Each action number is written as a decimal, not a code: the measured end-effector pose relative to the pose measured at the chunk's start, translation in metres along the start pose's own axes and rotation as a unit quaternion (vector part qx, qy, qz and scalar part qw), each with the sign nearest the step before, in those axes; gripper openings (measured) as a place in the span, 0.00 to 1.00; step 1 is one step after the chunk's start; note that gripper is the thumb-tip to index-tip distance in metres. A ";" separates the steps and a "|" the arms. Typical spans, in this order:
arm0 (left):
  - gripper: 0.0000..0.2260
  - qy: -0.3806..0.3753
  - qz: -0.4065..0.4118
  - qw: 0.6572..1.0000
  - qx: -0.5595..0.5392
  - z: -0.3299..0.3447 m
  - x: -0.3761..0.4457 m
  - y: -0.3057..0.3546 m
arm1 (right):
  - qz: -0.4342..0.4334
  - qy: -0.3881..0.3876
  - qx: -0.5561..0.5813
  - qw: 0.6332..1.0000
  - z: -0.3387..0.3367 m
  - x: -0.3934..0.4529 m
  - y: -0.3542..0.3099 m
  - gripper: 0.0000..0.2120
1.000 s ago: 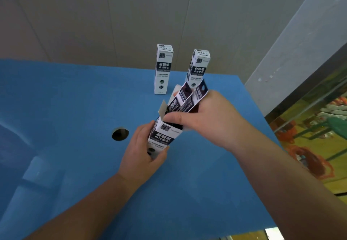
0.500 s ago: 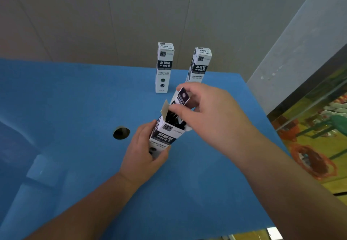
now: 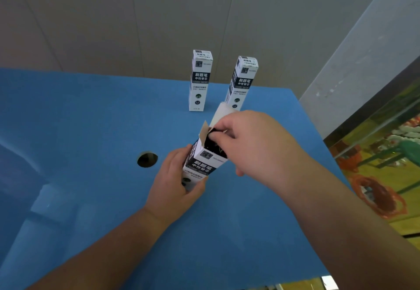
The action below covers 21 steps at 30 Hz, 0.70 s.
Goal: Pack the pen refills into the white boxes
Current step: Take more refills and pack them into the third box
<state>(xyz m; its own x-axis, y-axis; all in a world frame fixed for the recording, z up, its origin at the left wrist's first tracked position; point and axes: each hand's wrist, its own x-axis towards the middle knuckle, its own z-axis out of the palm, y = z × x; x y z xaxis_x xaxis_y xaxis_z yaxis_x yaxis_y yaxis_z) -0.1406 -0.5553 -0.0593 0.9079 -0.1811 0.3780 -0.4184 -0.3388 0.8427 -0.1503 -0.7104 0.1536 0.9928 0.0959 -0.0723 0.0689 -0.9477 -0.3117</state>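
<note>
My left hand (image 3: 172,186) grips the lower part of a tall white box with black labels (image 3: 203,164), held tilted on the blue table (image 3: 91,130). Its top flaps stand open. My right hand (image 3: 254,144) is at the box's mouth, fingertips pinching the dark pack of pen refills (image 3: 214,147), which sits almost wholly inside. Two more white boxes stand upright and closed at the back, one on the left (image 3: 200,80) and one on the right (image 3: 242,84).
A round hole (image 3: 147,159) is cut in the table to the left of my left hand. The table's right edge runs diagonally near a grey wall panel (image 3: 363,51). A colourful floor (image 3: 375,176) lies below on the right.
The refill pack, sticking well out of the box a second ago, has slid down into it under my right hand. My left hand has kept its hold on the box.
</note>
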 end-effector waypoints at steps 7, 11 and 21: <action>0.31 0.016 0.012 1.000 0.002 0.000 0.001 0.001 | -0.022 -0.054 -0.081 0.995 0.006 0.007 -0.012 0.11; 0.31 0.011 0.005 1.000 -0.002 0.000 0.001 0.000 | -0.017 -0.021 -0.038 0.999 -0.008 0.004 -0.007 0.10; 0.37 0.010 -0.057 0.997 -0.051 0.002 -0.001 -0.003 | -0.064 0.130 0.063 0.987 0.007 0.000 0.015 0.09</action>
<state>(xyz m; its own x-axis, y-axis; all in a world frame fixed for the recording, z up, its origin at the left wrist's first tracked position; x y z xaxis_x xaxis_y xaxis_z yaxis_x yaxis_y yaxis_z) -0.1402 -0.5562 -0.0631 0.9504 -0.1276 0.2836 -0.3080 -0.2599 0.9152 -0.1504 -0.7221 0.1421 0.9696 0.1144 0.2164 0.1982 -0.8858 -0.4196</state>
